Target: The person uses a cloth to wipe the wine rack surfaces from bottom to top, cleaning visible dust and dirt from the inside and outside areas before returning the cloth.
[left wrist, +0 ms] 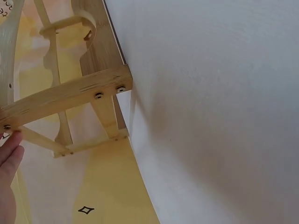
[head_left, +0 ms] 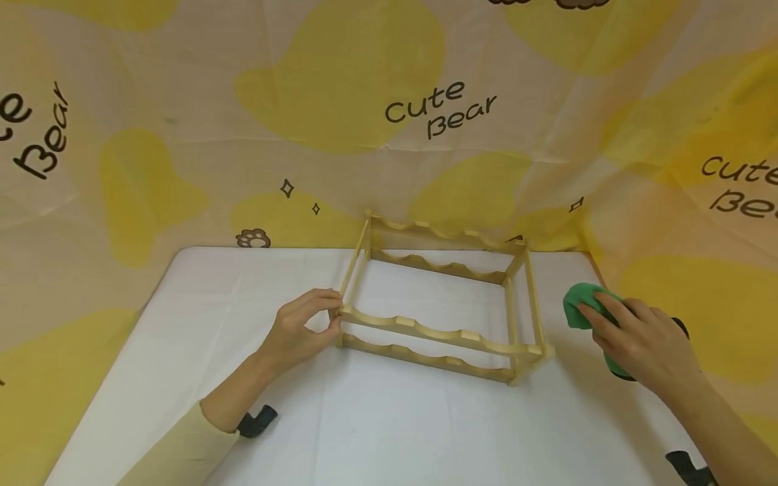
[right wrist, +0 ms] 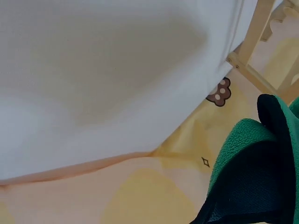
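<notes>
A light wooden rack (head_left: 434, 331) with scalloped rails stands on the white table. My left hand (head_left: 298, 325) pinches its near left corner post between thumb and fingers; in the left wrist view those fingertips (left wrist: 13, 149) lie against the wooden end frame (left wrist: 70, 93). Off to the right of the rack, my right hand (head_left: 647, 341) grips a bunched green cloth (head_left: 585, 307) with dark edging. In the right wrist view the cloth (right wrist: 240, 144) hangs in folds, showing a dark underside, with the rack's corner (right wrist: 238, 60) beyond it.
The white table (head_left: 395, 432) ends at a yellow-and-beige printed fabric backdrop (head_left: 340, 101) behind and at both sides. A dark bent piece (head_left: 258, 422) shows by the left forearm, and another dark piece (head_left: 687, 466) by the right forearm.
</notes>
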Motion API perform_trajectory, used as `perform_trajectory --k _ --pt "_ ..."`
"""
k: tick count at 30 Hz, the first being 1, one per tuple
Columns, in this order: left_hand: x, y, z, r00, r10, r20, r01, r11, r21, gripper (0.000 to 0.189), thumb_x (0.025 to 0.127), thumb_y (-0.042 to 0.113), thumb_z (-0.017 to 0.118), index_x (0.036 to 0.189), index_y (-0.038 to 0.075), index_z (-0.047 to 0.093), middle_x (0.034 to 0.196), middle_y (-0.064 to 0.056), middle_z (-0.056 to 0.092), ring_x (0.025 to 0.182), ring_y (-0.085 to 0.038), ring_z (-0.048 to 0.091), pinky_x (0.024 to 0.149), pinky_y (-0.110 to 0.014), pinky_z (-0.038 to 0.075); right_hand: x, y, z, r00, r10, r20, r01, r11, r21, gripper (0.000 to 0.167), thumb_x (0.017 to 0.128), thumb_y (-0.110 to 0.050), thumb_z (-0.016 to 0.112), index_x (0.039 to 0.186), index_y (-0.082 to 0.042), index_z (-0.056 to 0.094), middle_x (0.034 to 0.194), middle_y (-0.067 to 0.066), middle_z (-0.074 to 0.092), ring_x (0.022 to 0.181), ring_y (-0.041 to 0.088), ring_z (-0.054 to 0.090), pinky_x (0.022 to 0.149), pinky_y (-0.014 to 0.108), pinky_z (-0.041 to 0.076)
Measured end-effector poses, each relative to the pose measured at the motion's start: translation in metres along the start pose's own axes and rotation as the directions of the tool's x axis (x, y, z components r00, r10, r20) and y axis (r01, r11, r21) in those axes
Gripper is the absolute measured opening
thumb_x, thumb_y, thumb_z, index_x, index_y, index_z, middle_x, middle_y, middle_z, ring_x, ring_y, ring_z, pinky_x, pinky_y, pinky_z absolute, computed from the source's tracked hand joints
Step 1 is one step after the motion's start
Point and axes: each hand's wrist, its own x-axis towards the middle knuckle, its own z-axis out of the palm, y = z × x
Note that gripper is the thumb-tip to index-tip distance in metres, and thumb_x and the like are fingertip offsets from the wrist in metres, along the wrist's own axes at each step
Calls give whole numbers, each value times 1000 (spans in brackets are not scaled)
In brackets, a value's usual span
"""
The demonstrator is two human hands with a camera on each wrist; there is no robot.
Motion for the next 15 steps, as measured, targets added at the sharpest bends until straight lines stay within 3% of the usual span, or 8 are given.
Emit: perform_trajectory --k 5,11,15 --pt "0 -1 -2 999 -45 21 46 998 -48 36 70 -20 70 102 -3 73 104 -16 73 93 -34 73 95 -18 56 -4 4 -2 1000 25 13 -25 1000 -2 61 116 -44 29 125 -2 72 120 28 69 78 47 63 51 55 55" --pt "2 -6 -2 996 -94 9 95 991 -99 37 70 -22 68 102 -3 73 102 -20 74 97 -34 72 96 -21 56 -8 8 0 997 37 -68 -37 999 -4 59 115 -46 32 123 -3 73 118 27 69 76 48 62 47 57 52" --pt "3 -11 -3 990 -142 6 141 980 -137 36 72 -23 66 101 -3 73 102 -21 74 100 -33 72 98 -25 57 -10 10 -2 998 48 -44 -50 998 -26 61 115 -46 29 123 -4 72 117 27 68 76 49 62 47 58 52"
